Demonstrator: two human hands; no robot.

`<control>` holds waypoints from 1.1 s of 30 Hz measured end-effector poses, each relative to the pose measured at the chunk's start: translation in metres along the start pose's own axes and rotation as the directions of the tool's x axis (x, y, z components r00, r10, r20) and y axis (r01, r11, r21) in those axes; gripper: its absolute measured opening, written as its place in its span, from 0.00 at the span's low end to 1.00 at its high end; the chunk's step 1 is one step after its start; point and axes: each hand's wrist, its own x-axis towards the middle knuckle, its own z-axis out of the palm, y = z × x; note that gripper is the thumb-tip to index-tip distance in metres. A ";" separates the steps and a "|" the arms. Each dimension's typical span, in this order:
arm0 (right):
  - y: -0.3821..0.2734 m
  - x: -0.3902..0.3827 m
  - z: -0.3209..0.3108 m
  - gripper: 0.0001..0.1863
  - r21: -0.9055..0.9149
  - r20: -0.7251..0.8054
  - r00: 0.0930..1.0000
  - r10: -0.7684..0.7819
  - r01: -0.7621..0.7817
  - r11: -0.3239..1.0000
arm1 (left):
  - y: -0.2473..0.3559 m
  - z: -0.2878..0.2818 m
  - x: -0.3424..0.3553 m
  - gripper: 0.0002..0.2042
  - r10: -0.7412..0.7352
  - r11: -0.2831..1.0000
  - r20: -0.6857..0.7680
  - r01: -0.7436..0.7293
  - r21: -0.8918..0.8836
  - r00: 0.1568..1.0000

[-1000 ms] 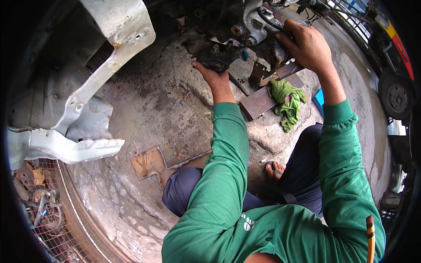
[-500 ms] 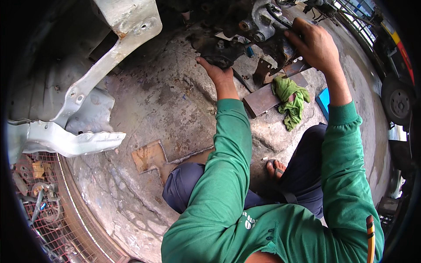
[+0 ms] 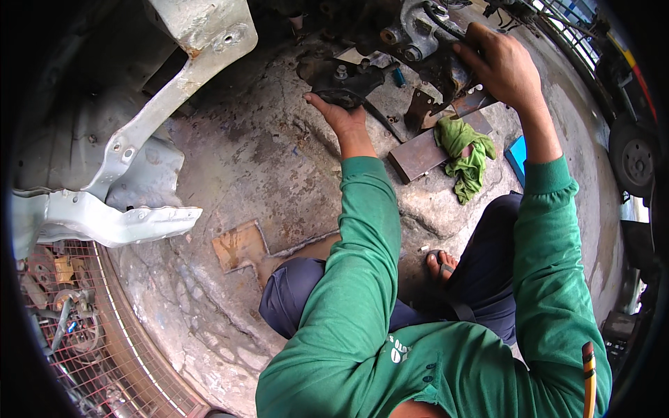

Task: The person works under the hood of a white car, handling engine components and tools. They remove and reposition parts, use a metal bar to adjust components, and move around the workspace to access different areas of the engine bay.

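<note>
My left hand [image 3: 341,122] is under a black metal bracket-like part [image 3: 345,82] with bolts standing on its top. The thumb sticks out at the part's left end, and the other fingers are mostly hidden beneath it. Higher and to the right, my right hand [image 3: 505,66] is closed over the edge of a dark, rusty metal part [image 3: 453,70], its fingertips partly hidden. Close to that hand, a black hose [image 3: 442,26] curves past a grey metal casting [image 3: 418,38] with large bolts. A dark rod [image 3: 383,122] slants down from the bracket-like part.
On the concrete floor lie a brown metal box [image 3: 418,159], a green rag [image 3: 465,157] and a blue object [image 3: 516,157]. A silver sheet-metal frame [image 3: 150,111] juts in at left, above a red wire-mesh bin [image 3: 77,313] of parts. A vehicle wheel [image 3: 634,160] stands at far right.
My left hand and the black bracket-like part have shifted slightly left, and the bolts on top show more clearly. My right hand keeps nearly the same place on the rusty part.
</note>
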 end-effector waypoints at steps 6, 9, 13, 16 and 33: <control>-0.005 0.002 -0.003 0.16 -0.007 0.019 1.000 -0.025 0.025 1.000 | 0.000 -0.002 0.002 0.44 0.002 1.000 0.066 -0.002 0.003 0.998; -0.005 0.001 -0.003 0.16 -0.005 0.013 1.000 -0.009 0.009 1.000 | -0.003 0.002 0.002 0.44 -0.033 0.999 0.045 0.033 0.002 0.998; -0.005 0.001 -0.005 0.16 -0.018 0.029 1.000 0.004 -0.003 1.000 | -0.010 0.008 -0.001 0.43 -0.048 0.999 0.047 0.047 0.012 0.998; -0.005 0.002 -0.005 0.16 -0.024 0.028 1.000 -0.005 0.005 1.000 | -0.013 0.009 0.000 0.43 -0.051 0.999 0.047 0.051 0.010 0.998; -0.001 0.002 -0.001 0.16 -0.037 0.036 0.999 0.040 -0.038 0.999 | -0.010 0.002 0.001 0.45 -0.014 1.000 0.093 0.014 -0.007 0.996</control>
